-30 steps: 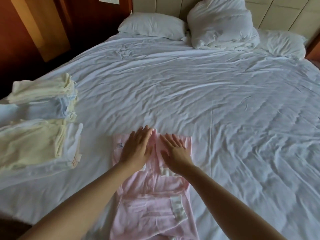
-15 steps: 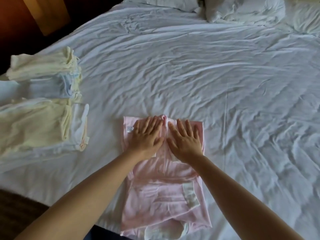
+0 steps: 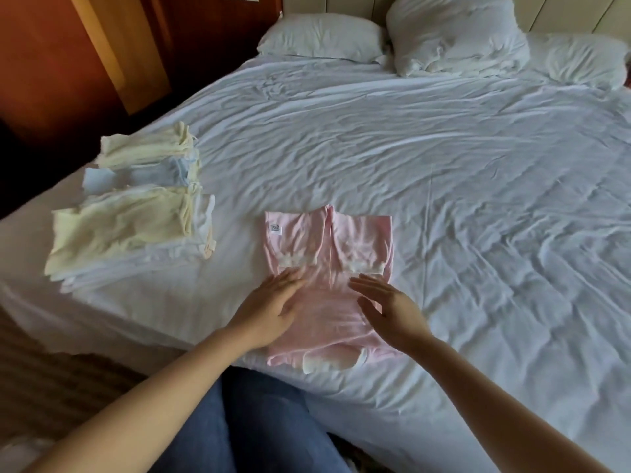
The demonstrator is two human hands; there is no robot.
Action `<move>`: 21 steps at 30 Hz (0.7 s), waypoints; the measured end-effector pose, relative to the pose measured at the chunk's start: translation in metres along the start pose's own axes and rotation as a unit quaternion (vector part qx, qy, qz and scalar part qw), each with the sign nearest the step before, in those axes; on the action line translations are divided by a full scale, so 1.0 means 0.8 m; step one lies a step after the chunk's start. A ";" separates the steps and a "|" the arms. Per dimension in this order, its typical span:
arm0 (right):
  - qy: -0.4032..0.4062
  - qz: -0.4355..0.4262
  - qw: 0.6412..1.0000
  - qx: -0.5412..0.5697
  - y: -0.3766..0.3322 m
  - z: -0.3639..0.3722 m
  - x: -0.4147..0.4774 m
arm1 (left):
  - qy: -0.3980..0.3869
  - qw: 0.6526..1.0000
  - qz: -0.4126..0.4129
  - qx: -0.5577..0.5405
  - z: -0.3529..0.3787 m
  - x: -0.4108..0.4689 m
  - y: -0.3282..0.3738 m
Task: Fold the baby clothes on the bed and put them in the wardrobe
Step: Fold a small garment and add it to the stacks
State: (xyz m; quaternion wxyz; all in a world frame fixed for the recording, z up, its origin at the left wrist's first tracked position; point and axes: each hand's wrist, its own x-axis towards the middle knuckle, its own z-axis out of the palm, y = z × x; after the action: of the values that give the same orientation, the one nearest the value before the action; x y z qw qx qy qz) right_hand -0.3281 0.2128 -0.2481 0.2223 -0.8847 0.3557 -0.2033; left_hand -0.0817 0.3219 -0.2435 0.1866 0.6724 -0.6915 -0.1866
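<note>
A pink baby garment (image 3: 326, 247) lies flat near the front edge of the white bed (image 3: 444, 186), its sleeves folded in over the chest and white cuffs showing. My left hand (image 3: 273, 307) lies flat on its lower left part, fingers straight. My right hand (image 3: 389, 310) hovers with straight fingers over its lower right part; whether it touches the cloth I cannot tell. To the left are two stacks of folded clothes: a yellow and white one (image 3: 126, 230) and a yellow and pale blue one (image 3: 150, 162) behind it.
Three white pillows (image 3: 454, 35) lean against the headboard at the far end. Dark wooden panelling (image 3: 85, 56) stands left of the bed. My legs in blue jeans (image 3: 259, 428) are at the bed's front edge. The sheet is wrinkled all over.
Both hands have slid from the garment's top toward me, down to its lower half. The folded sleeves now lie uncovered. The camera has tilted up again.
</note>
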 end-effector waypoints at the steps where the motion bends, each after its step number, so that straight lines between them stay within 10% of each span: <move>1: 0.007 -0.010 1.000 -0.002 -0.001 0.002 -0.012 | 0.002 1.000 0.010 0.007 0.001 -0.012 0.003; 9: -0.052 -0.057 0.997 -0.012 0.011 0.017 -0.080 | -0.115 0.988 0.024 0.098 0.018 -0.077 0.001; 21: -0.107 0.017 0.985 -0.132 -0.019 -0.018 -0.066 | 0.019 0.994 -0.104 0.021 0.003 -0.068 0.027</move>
State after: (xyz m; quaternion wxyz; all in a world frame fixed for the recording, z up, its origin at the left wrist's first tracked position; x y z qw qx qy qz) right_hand -0.3625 0.2574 -0.2385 0.1433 -0.9167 0.3688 -0.0551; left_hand -0.1003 0.3770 -0.2351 0.1650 0.7479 -0.6180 -0.1774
